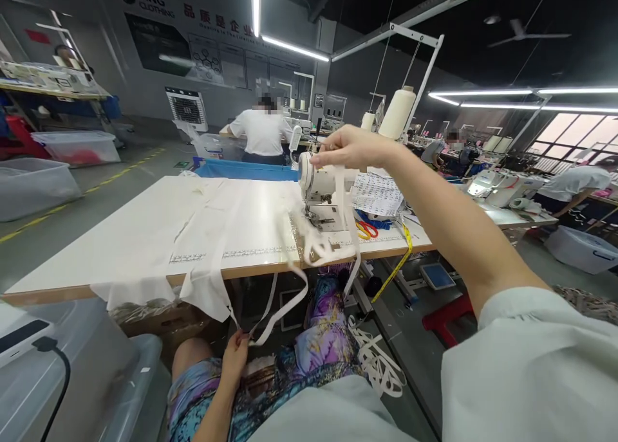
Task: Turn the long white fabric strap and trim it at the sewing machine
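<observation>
My left hand (pixel 235 352) is low over my lap, its fingers closed on a narrow white fabric strip (pixel 284 308) that loops up toward the table edge. My right hand (pixel 356 147) is raised in front of the head of a white sewing machine (pixel 318 186), fingers pinched together. From it a second white strip (pixel 342 197) hangs down past the machine bed and over the table edge. A blurred bunch of strips (pixel 316 246) lies before the needle. White fabric pieces (pixel 205 291) drape over the table's front edge at the left.
Red-and-yellow-handled scissors (pixel 367 230) and a printed paper sheet (pixel 377 193) are right of the machine. A yellow tape measure (pixel 398 262) hangs off the table (pixel 145 220). Thread cones (pixel 398 112) stand behind. A plastic bin (pixel 72 365) is at left; more strips (pixel 379 365) pile on the floor.
</observation>
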Available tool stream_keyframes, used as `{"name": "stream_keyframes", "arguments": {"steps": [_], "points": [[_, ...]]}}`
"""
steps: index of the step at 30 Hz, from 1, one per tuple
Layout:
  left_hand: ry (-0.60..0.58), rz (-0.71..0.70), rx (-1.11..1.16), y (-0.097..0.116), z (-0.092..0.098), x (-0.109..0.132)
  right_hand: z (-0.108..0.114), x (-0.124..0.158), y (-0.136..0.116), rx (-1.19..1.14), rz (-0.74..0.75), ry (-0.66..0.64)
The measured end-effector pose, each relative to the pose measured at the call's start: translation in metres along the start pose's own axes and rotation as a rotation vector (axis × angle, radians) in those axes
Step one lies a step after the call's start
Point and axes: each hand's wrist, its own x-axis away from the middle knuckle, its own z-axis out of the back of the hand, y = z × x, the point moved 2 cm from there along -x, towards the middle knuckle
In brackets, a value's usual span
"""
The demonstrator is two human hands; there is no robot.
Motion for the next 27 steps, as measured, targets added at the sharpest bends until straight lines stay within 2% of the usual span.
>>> {"name": "stream_keyframes", "arguments": {"steps": [2, 5, 8, 10, 13, 16, 18, 19, 21, 24, 27], "points": [[0.057, 0.014, 0.018, 0.002, -0.001, 0.002, -0.010, -0.009, 0.001, 0.030, 0.057, -0.014], [0.081, -0.008, 0.059, 0.012, -0.007, 0.010, -0.020, -0.021, 0.007, 0.008, 0.099, -0.036], [0.096, -0.094, 0.101, 0.040, -0.008, 0.024, -0.031, -0.025, 0.013, -0.019, 0.130, -0.073], [0.085, -0.226, 0.166, 0.077, -0.003, 0.038, -0.043, -0.025, 0.016, -0.063, 0.179, -0.114], [0.000, -0.444, 0.316, 0.155, 0.006, 0.060, -0.069, -0.021, 0.021, -0.182, 0.249, -0.212], [-0.210, -0.580, 0.389, 0.233, 0.007, 0.071, -0.095, -0.016, 0.028, -0.238, 0.255, -0.293], [-0.393, -0.592, 0.402, 0.268, 0.000, 0.070, -0.109, -0.011, 0.034, -0.213, 0.260, -0.317], [-0.446, -0.582, 0.405, 0.278, -0.005, 0.068, -0.114, -0.008, 0.037, -0.201, 0.265, -0.321], [-0.462, -0.557, 0.425, 0.285, -0.015, 0.061, -0.122, -0.002, 0.044, -0.223, 0.255, -0.330], [-0.437, -0.526, 0.495, 0.278, -0.029, 0.051, -0.132, 0.005, 0.058, -0.356, 0.162, -0.389], [-0.599, -0.485, 0.473, 0.268, -0.036, 0.046, -0.143, 0.009, 0.072, -0.466, 0.093, -0.450]]}}
